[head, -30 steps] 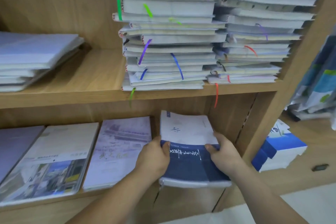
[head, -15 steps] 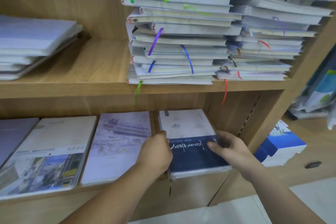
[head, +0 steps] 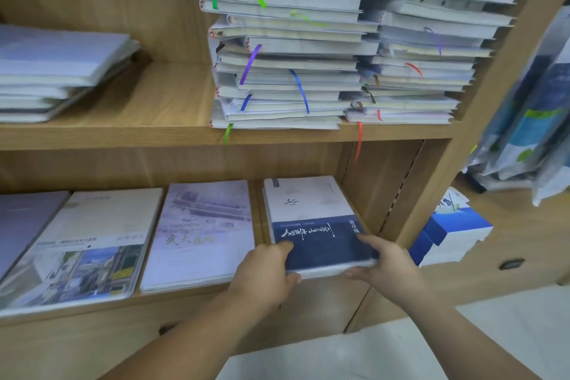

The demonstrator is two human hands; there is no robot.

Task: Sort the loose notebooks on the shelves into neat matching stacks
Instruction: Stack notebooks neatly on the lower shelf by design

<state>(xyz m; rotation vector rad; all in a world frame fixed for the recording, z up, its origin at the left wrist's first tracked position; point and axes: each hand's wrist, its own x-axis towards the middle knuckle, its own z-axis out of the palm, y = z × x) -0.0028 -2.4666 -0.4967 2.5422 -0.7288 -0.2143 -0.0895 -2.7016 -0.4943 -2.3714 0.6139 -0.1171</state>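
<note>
Notebooks: blue-and-white notebook stack [head: 311,225], lower centre-right, on the lower shelf [head: 191,299], seemingly at its front lip.
Fingers: left hand [head: 265,274] and right hand [head: 388,265] each clasp a near corner, thumbs on the cover.
Risk: an uneven push could skew the stack, and letting go early could tip it off.

The gripped stack [head: 311,219] lies at the right end of the lower shelf [head: 92,313], just beside the side panel [head: 379,188]. The left hand [head: 265,274] holds its near left corner and the right hand [head: 385,265] its near right corner, with the fingers curled under. Left of it lie the neighbour stack [head: 200,234], then the middle stack [head: 89,241], then the far stack [head: 21,225]. Above it, on the upper shelf [head: 160,102], stand the left tall pile [head: 287,55] and the right tall pile [head: 425,49] side by side. The low pile [head: 58,71] lies well to their left. Right of the gripped stack, beyond the side panel, sits the outer stack [head: 453,231].
</note>
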